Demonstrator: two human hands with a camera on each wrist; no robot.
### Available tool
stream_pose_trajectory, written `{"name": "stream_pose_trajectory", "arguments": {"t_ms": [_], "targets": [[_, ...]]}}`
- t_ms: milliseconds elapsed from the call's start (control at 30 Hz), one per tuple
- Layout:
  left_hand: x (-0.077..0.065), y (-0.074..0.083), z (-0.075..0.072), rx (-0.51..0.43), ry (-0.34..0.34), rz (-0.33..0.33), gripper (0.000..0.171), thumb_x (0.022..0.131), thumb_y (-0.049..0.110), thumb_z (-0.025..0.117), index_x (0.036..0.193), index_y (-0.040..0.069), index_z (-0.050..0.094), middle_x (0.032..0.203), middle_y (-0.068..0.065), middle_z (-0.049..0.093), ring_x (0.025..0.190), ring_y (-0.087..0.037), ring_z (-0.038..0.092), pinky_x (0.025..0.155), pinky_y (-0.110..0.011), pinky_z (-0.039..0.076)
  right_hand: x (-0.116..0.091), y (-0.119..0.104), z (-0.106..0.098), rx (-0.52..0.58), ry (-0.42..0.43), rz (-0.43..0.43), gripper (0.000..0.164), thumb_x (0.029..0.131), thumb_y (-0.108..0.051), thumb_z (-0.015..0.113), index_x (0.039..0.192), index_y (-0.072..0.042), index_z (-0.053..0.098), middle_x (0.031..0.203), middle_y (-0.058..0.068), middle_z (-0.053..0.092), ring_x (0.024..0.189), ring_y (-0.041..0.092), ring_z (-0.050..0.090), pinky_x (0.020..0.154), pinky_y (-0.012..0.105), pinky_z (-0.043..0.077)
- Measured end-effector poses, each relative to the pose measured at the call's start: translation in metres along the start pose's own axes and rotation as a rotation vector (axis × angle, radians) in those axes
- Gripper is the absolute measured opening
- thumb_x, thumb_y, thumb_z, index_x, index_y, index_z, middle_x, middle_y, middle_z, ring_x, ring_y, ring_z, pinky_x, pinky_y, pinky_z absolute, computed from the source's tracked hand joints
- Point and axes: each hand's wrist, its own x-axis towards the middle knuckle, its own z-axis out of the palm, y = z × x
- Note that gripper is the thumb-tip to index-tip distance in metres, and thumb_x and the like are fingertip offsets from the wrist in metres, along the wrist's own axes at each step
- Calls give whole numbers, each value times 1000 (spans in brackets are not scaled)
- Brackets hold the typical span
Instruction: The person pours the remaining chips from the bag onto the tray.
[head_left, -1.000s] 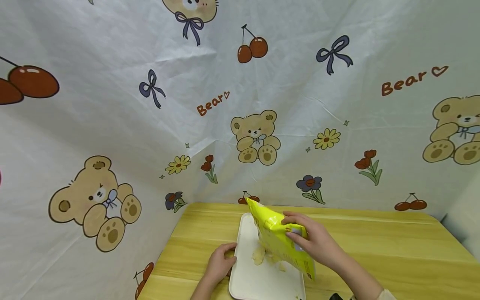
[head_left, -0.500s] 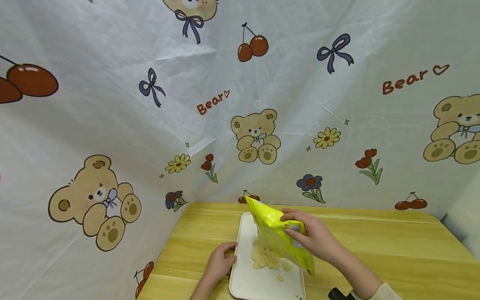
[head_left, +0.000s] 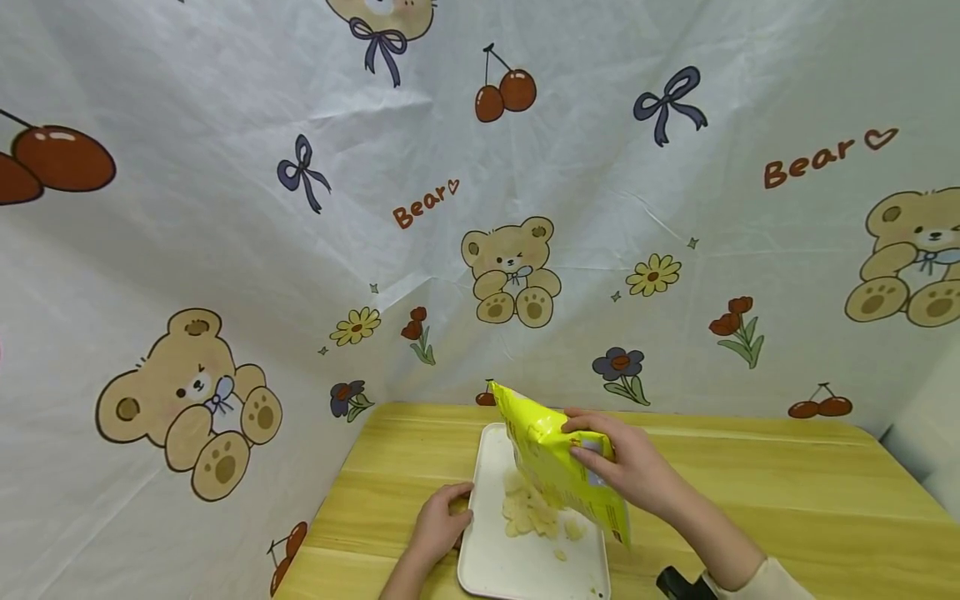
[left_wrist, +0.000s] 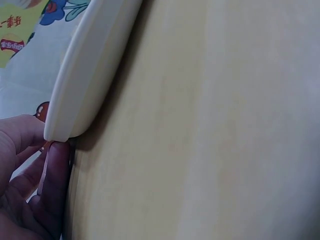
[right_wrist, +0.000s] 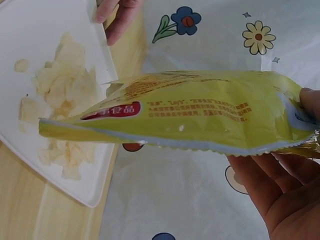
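Note:
My right hand (head_left: 637,471) grips the closed end of a yellow chip bag (head_left: 558,454), thumb on one side and fingers on the other. The bag is tilted over a white tray (head_left: 532,575), its open end toward the tray. A loose pile of potato chips (head_left: 525,510) lies on the tray, partly hidden by the bag; more of these chips (right_wrist: 67,82) show in the right wrist view. At the tray's left edge my left hand (head_left: 437,523) pinches the rim, with digits above and below it in the left wrist view.
The tray lies on a light wooden table (head_left: 750,492). Behind and to the left hangs a white cloth (head_left: 420,108) printed with bears, cherries and flowers. A black device (head_left: 678,583) sits at the right wrist.
Chips have come out of the bag: a few pieces on the tray became a wider pile. The bag has risen slightly in the right hand. My left hand stays at the rim.

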Motion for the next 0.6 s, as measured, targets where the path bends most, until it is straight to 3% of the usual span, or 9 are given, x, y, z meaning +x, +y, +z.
{"name": "stream_pose_trajectory", "arguments": {"t_ms": [200,400,600], "targets": [[0,0,0,7,8,-10,45,83,3,62,128,6,60,122,-14,62,49,-12,57,40,-31,53,3,-3,0,-17,-18,-51,25,92,-30,64,117,-27,62,138,0,56,94,10,59,67,19,52],[0,-1,0,1,-1,-15,44,84,4,62,128,6,60,124,-18,60,51,-12,59,41,-31,54,5,-6,0,-36,30,-35,24,92,-27,64,115,-28,62,138,-1,56,112,18,59,74,22,54],[2,-1,-1,26,-6,1,42,86,5,62,128,6,60,128,-20,57,53,-13,58,41,-29,53,6,-6,-2,-39,-18,-4,24,92,-25,64,116,-26,63,138,1,56,100,17,60,68,19,52]]}}
